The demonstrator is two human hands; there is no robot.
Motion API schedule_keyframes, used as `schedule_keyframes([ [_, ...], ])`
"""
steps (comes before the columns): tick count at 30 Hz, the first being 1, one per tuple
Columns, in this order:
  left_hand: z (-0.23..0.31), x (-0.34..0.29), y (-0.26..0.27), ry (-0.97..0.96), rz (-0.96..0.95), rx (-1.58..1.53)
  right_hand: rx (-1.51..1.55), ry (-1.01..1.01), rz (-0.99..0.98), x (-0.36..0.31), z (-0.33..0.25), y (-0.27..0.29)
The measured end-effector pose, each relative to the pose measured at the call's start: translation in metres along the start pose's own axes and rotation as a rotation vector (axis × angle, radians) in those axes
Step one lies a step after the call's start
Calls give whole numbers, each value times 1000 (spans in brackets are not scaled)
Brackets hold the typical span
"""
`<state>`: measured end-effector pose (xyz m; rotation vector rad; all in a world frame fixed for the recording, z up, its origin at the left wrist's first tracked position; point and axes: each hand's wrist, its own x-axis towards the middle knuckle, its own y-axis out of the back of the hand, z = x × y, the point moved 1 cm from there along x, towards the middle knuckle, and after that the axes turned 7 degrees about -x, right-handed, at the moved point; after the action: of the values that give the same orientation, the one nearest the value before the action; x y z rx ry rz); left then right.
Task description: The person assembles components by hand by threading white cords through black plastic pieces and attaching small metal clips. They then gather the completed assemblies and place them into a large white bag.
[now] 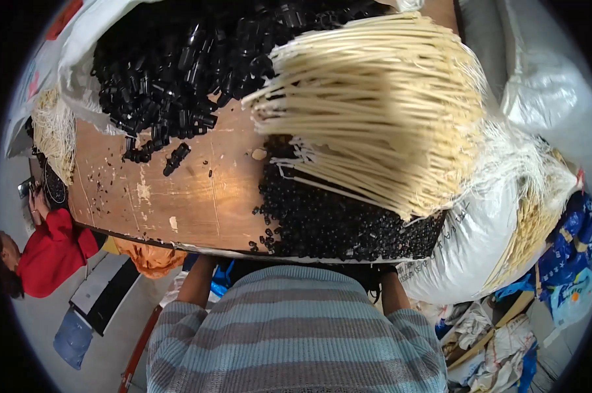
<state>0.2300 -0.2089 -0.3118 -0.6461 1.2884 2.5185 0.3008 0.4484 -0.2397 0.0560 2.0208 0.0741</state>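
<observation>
Both my hands are hidden below the near edge of the table, so what they hold does not show. My left forearm (198,283) and right forearm (393,293) reach down toward that edge, on either side of my striped sweater. Nearest on the tabletop is a heap of small black pieces (348,229), at the front right. Over its back part lies a large bundle of thin cream-coloured rods (368,98) with white strings at the right end. A pile of black plastic cylindrical fittings (197,59) spills from a white sack (79,72) at the far left.
The brown wooden tabletop (178,196) carries scattered black bits. A stuffed white sack (473,242) with more rods leans at its right. Crumpled bags (499,340) lie at lower right. A person in red (53,255) sits at left. An orange bag (150,257) hangs by the front edge.
</observation>
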Motion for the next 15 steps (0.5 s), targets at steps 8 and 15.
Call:
schedule_keyframes([
  [8,222,-23,111,102,-325,-246,-961,57,-79,-54,-1,35],
  [15,346,-50,217,-302,-119,-634,-1666,220,-108,-133,-23,3],
])
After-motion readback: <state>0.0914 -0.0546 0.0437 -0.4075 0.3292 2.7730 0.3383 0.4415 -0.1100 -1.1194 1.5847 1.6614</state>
